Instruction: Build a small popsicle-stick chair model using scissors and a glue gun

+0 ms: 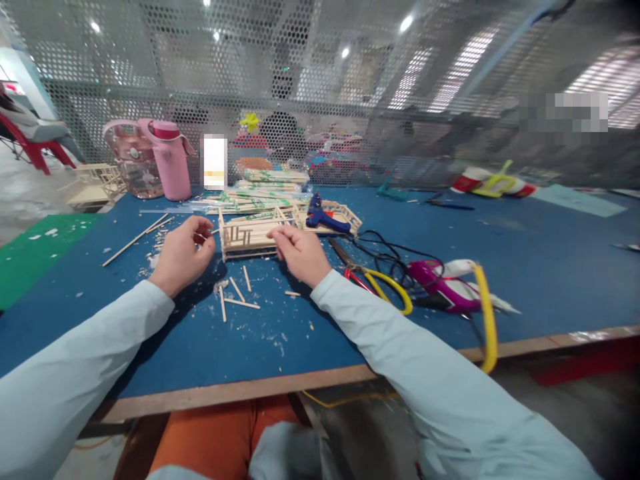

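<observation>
A small model built of thin wooden sticks (250,235), with posts and a railing along its front, stands on the blue tabletop. My left hand (183,255) is just left of it, fingers curled and a gap between thumb and fingertips, with no object visible in it. My right hand (301,252) pinches thumb and forefinger together at the model's front right; whatever is between the fingertips is too small to make out. Several cut stick pieces (242,303) lie in front of the model. Behind its right end, a blue glue gun (323,217) rests on another stick-built piece (345,215).
Yellow-and-red-handled pliers (385,288), black cable and a purple-and-white hot tool (445,285) lie to the right. Bundles of packaged sticks (270,187), a pink bottle (171,160) and a clear bottle (137,163) stand behind. A perforated metal screen (350,73) backs the table.
</observation>
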Tool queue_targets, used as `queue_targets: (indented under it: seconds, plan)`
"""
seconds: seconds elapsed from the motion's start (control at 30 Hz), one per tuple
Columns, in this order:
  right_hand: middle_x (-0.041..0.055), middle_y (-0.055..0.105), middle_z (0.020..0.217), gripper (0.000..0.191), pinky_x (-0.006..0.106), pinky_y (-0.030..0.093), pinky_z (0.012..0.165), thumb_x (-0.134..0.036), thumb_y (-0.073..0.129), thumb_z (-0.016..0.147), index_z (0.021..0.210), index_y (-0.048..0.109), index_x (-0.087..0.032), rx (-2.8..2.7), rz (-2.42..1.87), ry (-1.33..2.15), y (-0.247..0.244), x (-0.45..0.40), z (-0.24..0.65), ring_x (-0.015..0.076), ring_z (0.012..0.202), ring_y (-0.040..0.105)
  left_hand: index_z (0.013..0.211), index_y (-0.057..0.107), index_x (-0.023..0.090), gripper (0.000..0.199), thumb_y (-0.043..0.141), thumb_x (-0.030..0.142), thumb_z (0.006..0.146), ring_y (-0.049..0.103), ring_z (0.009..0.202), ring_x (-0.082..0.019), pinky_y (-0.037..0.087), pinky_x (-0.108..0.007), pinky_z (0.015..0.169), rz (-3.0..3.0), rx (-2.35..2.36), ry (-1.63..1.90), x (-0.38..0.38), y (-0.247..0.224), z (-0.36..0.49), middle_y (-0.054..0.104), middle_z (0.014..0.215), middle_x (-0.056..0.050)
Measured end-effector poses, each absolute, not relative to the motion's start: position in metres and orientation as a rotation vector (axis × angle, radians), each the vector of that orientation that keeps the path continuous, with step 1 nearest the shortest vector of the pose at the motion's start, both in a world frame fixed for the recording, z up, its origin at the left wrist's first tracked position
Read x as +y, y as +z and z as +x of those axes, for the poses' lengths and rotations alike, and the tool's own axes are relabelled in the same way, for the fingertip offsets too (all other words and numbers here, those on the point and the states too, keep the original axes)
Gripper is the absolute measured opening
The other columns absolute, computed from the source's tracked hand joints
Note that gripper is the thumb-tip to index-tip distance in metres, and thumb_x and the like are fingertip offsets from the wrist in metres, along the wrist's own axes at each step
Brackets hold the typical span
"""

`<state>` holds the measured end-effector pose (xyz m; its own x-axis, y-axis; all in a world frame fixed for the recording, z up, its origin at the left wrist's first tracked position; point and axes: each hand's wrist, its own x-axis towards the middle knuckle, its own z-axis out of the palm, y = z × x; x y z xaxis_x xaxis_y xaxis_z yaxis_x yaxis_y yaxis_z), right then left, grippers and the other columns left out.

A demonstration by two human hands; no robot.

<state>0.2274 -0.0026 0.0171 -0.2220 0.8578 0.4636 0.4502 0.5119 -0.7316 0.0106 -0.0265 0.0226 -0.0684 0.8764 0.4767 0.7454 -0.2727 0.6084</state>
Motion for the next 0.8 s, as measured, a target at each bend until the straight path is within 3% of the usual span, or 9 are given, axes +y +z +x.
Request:
queue_targets:
  seconds: [0.17, 0.47, 0.8]
  plan:
    - [-0.0050, 0.051, 0.053, 0.028, 0.023, 0.035, 0.055, -0.028, 0.059, 0.080, 0.099, 0.068, -0.010, -1.849, -1.196, 0.764, 0.010, 0.008, 0.204, 0.0096, 0.050, 0.044, 0.113, 0.056, 0.013, 0.041, 0.055, 0.026, 0.075, 0.062, 0.074, -0.015, 0.049, -0.025, 0.059, 2.115, 1.599, 1.295, -0.022, 0.014, 0.014, 0.067, 0.097, -0.009]
    - [-0.0003, 0.063, 0.063, 0.015, 0.023, 0.040, 0.061, -0.022, 0.059, 0.080, 0.079, 0.071, -0.013, -1.827, -1.137, 0.734, 0.008, 0.014, 0.194, 0.0102, 0.059, 0.053, 0.109, 0.059, 0.011, 0.037, 0.055, 0.028, 0.076, 0.065, 0.078, -0.016, 0.053, -0.027, 0.065, 2.126, 1.590, 1.320, -0.022, 0.012, 0.018, 0.068, 0.101, -0.011]
    - [-0.0012, 0.061, 0.060, 0.014, 0.022, 0.039, 0.059, -0.020, 0.059, 0.080, 0.078, 0.070, -0.012, -1.822, -1.146, 0.728, 0.007, 0.014, 0.194, 0.0098, 0.057, 0.052, 0.111, 0.059, 0.010, 0.040, 0.055, 0.029, 0.076, 0.066, 0.079, -0.018, 0.051, -0.026, 0.059, 2.122, 1.601, 1.305, -0.022, 0.013, 0.018, 0.068, 0.101, -0.012]
